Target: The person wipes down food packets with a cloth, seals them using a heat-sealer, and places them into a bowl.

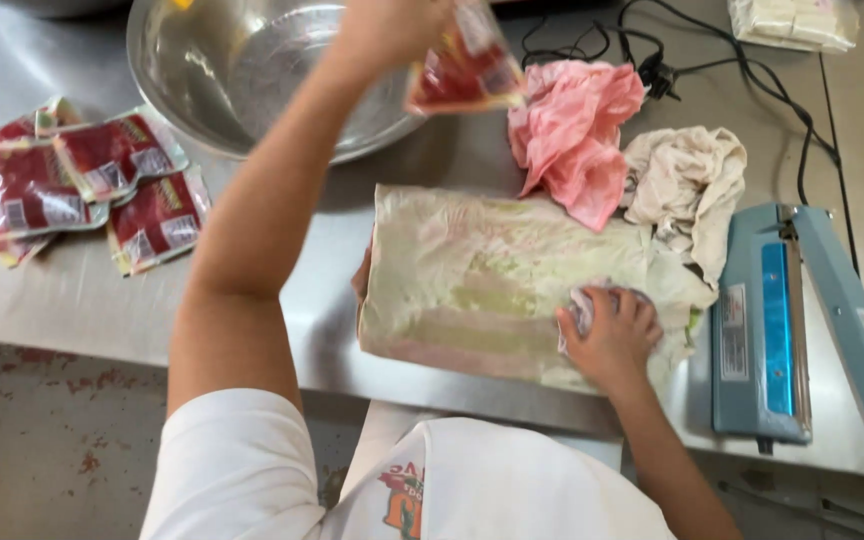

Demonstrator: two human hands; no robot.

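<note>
A red sauce pouch [467,65] with clear edges hangs at the top centre of the frame, pinched at its upper end in the grip of the left hand [392,25], whose fingers are closed on it; the hand itself is partly cut off by the top edge. The pouch is held in the air just in front of the rim of a large steel bowl [252,70] that fills the upper left centre.

Lower right of centre, the right hand [614,335] presses down with its fingers curled shut over a small bunched rag [584,305]. The rag and hand rest on a folded, stained pale cloth [472,285] spread flat in the middle of the frame on the steel counter [72,290].

Just above that cloth, upper right of centre, lies a crumpled pink cloth [572,135], and touching it to the right a crumpled cream cloth [687,185]. At the right edge sits a blue heat sealer [767,320] with its arm raised, and a black cable [742,70] trails from the top of the frame toward it. A wrapped pale packet [797,20] shows in the upper right corner.

At the far left, well apart from the hands, a heap of filled red pouches [87,185] lies overlapping on the counter. The person's white sleeves [242,465] fill the bottom of the frame.
</note>
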